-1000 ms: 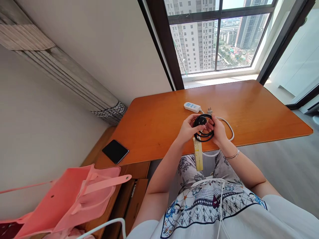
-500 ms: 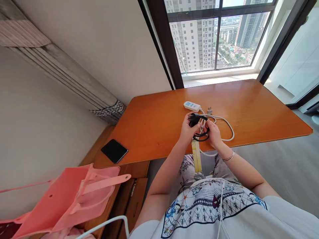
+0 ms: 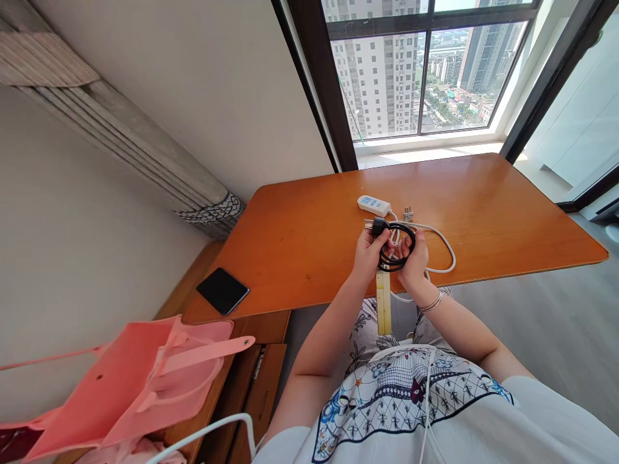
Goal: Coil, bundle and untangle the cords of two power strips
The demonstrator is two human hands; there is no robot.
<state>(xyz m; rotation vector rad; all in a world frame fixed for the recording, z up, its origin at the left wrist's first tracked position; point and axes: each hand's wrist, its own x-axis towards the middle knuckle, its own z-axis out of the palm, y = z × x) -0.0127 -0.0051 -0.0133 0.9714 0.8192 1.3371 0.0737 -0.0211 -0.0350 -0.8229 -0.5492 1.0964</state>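
Above the near edge of the wooden table, both hands hold a coiled black cable. My left hand is closed on the coil just below its black plug, whose prongs point left. My right hand grips the right side of the loops, fingers curled. Behind the hands lies a white power strip with a white cord looping to the right and a plug beside it. A yellowish strip-like object hangs below the hands over the lap.
The wooden table reaches back to the window. A black tablet or phone lies at its left corner. A pink bag stands at the lower left, by open wooden drawers.
The coil has shifted slightly right and is turned more openly. My right hand has moved round its right side, and the plug prongs now show clearly beyond my left hand.
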